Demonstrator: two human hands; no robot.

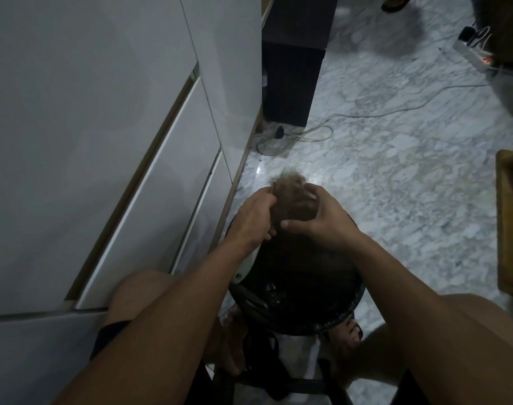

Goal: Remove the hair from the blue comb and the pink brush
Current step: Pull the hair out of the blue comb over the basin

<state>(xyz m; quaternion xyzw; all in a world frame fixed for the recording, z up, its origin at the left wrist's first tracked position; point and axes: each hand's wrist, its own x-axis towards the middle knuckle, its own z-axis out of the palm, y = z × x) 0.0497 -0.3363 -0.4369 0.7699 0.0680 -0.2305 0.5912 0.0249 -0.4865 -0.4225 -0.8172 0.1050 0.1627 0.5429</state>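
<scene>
Two bare hands at frame centre, one brush, one bin. Left hand point(254, 218) curled closed round the side of a round bristled brush clogged with brownish hair point(287, 185); its pink colour can't be made out in the dim light. Right hand point(322, 219) cupped over the brush's right side, fingers point(310, 192) bent onto the hair wad, thumb underneath. Brush is held above the far rim of one round black waste bin point(348, 314) at lower centre; bin inside dark, contents unclear. One white handle-like piece point(246, 264) hangs below the left wrist. Blue comb not seen. White glossy cabinet doors point(103, 127) fill left; marble-pattern floor point(395, 171) right, with two loose cables point(308, 134) and one power strip point(474, 52) at upper right.
</scene>
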